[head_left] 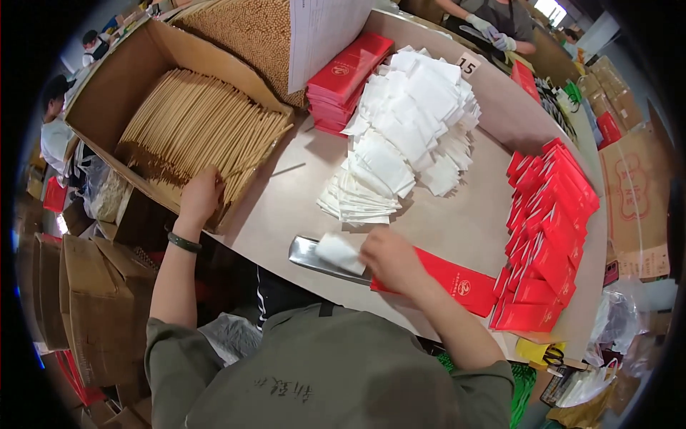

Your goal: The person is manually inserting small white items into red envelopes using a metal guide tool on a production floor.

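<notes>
Left grip [202,194] is hiding its fingertips among the wooden sticks [204,125] at the edge of the front carton [107,96], so I'm not making out whether it's pinching any. Right grip [393,259] is blurring and its fingertips aren't resolving, white packet [339,253] beside it is blurring too and covering part of the metal tray [304,250], and grip plus right forearm [461,329] are masking part of the red envelope [454,282]. White sheet [325,43] is blocking the right side of the back stick batch [243,36], top edge is cropping both, co-worker [509,14] is losing their head to it, print on the red packets [550,243] isn't resolving.
</notes>
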The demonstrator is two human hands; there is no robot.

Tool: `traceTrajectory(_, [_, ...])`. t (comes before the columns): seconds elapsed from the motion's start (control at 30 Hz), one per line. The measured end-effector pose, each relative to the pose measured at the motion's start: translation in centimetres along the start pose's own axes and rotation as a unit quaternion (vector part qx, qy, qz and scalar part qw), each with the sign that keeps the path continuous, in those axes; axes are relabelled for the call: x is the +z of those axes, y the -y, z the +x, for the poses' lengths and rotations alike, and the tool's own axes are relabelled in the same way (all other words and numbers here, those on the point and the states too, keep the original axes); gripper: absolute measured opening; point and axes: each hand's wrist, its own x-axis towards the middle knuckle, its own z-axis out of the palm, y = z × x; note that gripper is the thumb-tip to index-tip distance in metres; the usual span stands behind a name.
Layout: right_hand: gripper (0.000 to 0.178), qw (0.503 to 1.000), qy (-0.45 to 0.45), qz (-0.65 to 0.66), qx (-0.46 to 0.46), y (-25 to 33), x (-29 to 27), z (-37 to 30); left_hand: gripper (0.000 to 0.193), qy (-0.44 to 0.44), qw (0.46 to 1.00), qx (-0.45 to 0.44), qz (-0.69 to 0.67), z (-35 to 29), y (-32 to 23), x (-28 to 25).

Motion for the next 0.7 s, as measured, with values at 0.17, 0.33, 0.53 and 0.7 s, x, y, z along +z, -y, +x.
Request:
traceTrajectory(0.17, [0.012, 0.996, -0.083, -0.019, -0.011, 1.8, 1.0, -1.7, 0.01, 0.039, 0.995, 0.022, 0.091, 0.1, -0.2, -0.5])
traceTrajectory(0.33, [0.014, 0.995, -0.092, 0.005, 0.024, 0.7, 1.0, -4.6, 0.011, -0.116, 0.992, 0.01, 0.039, -1.0, -0.3, 0.7])
traceTrajectory(0.53, [0.024, 0.991, -0.133, 0.006, 0.027, 1.3, 0.6, -7.0, 0.019, -0.108, 0.903, -0.118, -0.398, -8.6, -1.8, 1.8])
traceTrajectory(0.7, [0.031, 0.998, -0.065, -0.011, -0.001, 0.6, 0.3, -7.2, 0.013, 0.165, 0.95, 0.097, -0.246, -8.5, -8.3, -2.8])
